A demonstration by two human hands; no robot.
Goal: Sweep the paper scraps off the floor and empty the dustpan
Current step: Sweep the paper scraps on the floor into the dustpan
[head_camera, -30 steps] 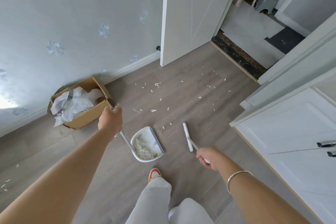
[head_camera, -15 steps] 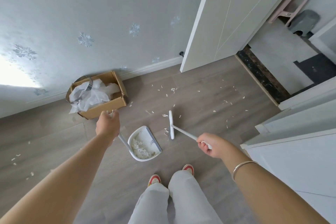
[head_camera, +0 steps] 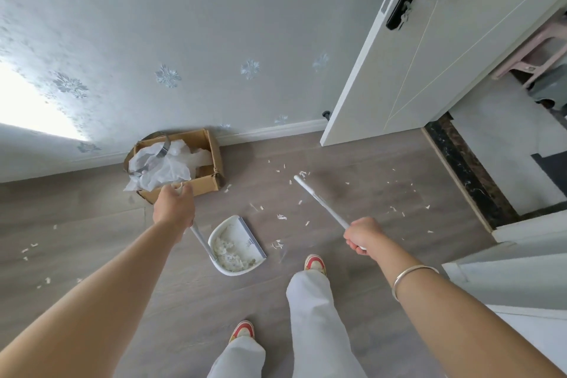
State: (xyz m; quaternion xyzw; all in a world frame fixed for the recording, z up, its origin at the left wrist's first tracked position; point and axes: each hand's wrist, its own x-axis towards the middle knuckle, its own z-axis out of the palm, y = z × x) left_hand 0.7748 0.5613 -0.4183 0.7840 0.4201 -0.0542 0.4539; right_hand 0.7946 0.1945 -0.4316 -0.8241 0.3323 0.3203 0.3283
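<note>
A white dustpan (head_camera: 237, 233) rests on the grey wood floor, holding a heap of paper scraps. My left hand (head_camera: 173, 205) grips the top of its long upright handle. My right hand (head_camera: 360, 235) holds the white broom (head_camera: 319, 202), which reaches out toward the far side with its head among the paper scraps (head_camera: 302, 175). More scraps (head_camera: 280, 217) lie scattered between the dustpan and the doorway, and a few at the far left (head_camera: 29, 250).
A cardboard box (head_camera: 202, 184) with a white bag inside stands against the wall behind my left hand. An open white door (head_camera: 429, 49) and a dark threshold (head_camera: 466, 175) are at the right. White cabinets (head_camera: 521, 273) stand on the right. My feet (head_camera: 314, 264) are just behind the dustpan.
The broom swung from beside the dustpan out toward the far scraps. The view shifted left and tilted up; my right foot stepped forward. The dustpan stayed on the floor.
</note>
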